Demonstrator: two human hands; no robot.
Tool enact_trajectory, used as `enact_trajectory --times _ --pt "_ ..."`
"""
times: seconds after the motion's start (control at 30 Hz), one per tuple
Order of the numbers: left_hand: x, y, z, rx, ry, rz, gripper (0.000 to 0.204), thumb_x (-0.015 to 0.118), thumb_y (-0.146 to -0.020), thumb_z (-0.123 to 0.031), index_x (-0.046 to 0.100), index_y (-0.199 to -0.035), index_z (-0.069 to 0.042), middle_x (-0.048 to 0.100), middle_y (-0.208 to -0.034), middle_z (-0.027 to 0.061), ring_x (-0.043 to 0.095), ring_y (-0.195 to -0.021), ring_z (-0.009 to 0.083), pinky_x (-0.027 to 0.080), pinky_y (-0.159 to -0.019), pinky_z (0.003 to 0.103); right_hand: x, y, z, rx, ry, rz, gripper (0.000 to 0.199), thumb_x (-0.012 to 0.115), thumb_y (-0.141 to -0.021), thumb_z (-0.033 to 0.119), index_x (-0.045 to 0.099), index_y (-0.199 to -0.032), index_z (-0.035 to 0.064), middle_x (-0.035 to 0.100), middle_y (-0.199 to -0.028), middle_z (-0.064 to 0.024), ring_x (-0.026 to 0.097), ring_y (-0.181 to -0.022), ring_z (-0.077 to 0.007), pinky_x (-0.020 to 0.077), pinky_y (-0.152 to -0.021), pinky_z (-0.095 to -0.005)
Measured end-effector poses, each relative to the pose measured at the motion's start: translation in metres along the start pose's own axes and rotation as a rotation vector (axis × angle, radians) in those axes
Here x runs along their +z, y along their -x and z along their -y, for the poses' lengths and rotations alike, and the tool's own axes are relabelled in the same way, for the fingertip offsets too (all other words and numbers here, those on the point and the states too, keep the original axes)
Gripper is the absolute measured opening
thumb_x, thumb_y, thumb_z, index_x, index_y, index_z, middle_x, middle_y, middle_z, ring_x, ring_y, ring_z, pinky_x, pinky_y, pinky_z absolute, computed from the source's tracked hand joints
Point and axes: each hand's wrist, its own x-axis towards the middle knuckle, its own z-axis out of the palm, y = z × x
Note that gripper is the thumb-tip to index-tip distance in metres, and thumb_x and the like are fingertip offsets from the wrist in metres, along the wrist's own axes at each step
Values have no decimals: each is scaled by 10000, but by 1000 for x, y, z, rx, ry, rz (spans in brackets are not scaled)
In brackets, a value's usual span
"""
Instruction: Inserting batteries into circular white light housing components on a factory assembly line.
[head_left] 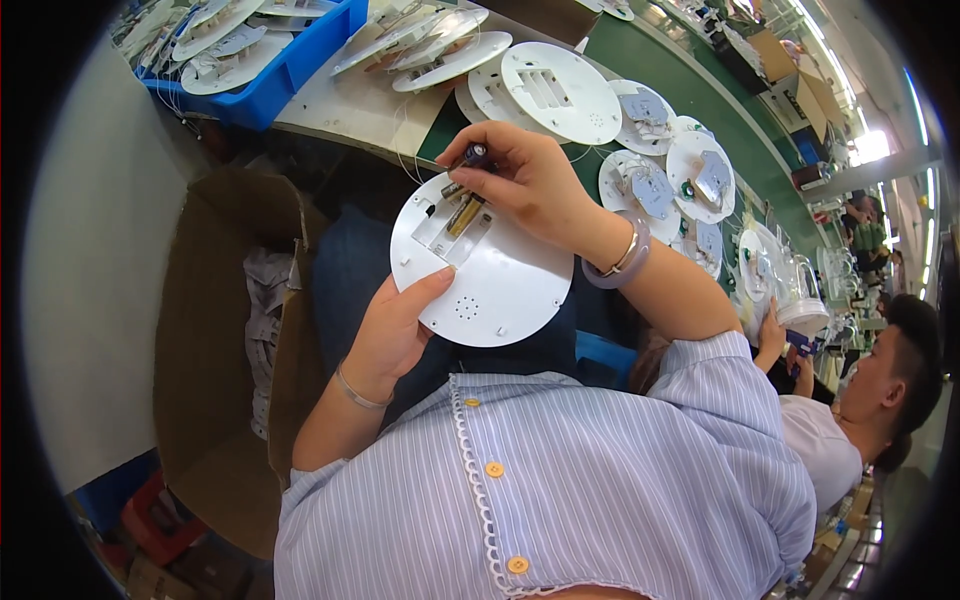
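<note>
My left hand [390, 335] grips the near left edge of a white round plastic disc [525, 275], its thumb lying on the top face. The disc is tilted over my lap, with a battery compartment [436, 243] facing up. A gold-and-dark battery [464, 216] lies in that compartment. Over its far end, my right hand [535, 185] is closed, with a dark battery [476, 154] pinched between thumb and fingers. Part of the compartment is hidden by the right fingers, so I cannot tell how many batteries are in it.
A blue bin [262, 104] full of similar discs stands at the far left. More white discs [562, 92] lie on the green worktable [640, 60], several with grey parts and wires. An open cardboard box [215, 330] stands at my left. At the right sits a co-worker [815, 430].
</note>
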Motion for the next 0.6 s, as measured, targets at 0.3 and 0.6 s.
enact_trajectory --times 0.3,0.6 --pt "1 -1 -1 -14 -15 18 408 504 -805 -91 356 -1173 4 502 -1082 122 531 -953 188 445 -805 288 -1 5 -3 -108 -76 116 166 533 -758 -29 553 -922 -11 582 -922 -71 538 -819 -92 443 -740 -208" --pt "2 1 -4 23 -47 26 441 495 -797 -83 335 -1194 24 469 -1129 142 493 -1010 209 392 -869 308 -11 -1 1 -54 -212 34 205 528 -779 1 526 -983 -12 581 -922 -84 542 -822 -97 445 -747 -215"
